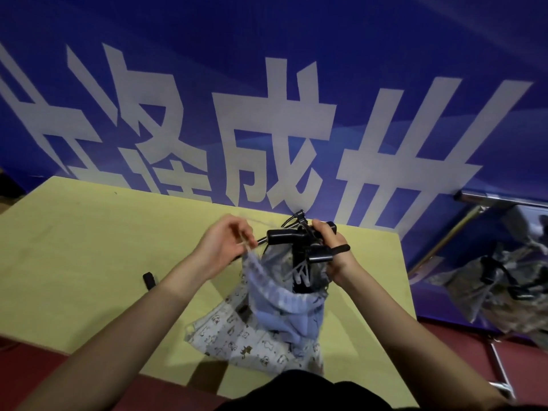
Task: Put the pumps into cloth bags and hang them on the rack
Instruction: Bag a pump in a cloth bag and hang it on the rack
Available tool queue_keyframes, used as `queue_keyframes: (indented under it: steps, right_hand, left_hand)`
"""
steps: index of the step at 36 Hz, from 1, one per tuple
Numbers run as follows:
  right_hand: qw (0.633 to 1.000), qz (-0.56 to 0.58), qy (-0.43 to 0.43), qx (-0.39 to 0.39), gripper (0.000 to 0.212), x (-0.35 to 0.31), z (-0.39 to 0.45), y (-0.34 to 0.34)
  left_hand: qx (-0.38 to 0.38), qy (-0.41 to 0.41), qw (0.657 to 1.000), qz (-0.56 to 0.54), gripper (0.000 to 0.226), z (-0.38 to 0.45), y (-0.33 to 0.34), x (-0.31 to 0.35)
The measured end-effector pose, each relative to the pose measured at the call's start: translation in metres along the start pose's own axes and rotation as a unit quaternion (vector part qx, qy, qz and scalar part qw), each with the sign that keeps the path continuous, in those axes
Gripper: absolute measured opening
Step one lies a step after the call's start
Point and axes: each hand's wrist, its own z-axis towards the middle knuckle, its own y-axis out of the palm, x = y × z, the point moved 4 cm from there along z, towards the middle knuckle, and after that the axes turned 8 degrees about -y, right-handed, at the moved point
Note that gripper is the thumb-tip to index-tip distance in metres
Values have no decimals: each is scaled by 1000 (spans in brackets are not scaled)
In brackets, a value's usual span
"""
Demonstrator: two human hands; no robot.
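left hand (228,244): you're pinching the drawstring, bag mouth up
right hand (332,250): gripping the pump (299,250) handle, half inside
cloth bag (267,324): near surface (89,247) front edge
tip: keep mouth wide, feed pump straight down

centre frame, on the desk (89,247): pump (299,256) standing in the cloth bag (278,310), second bag (237,342) beneath; small strap (149,280) left; rack (474,221) with hung bags far right.
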Motion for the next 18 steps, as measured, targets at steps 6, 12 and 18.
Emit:
queue_keyframes:
  steps: [6, 12, 18]
  right_hand:
    - [997, -44, -43, -38, 33, -1, -4, 21]
    - [996, -59, -55, -38, 42, 0, 0, 26]
    - [991, -60, -96, -74, 28, 11, -3, 14]
  left_hand:
    - [28, 161, 961, 224, 26, -9, 16, 31]
    - [-29, 131, 875, 465, 23, 3, 16, 1]
    - [-17, 126, 908, 398, 21, 4, 13, -9]
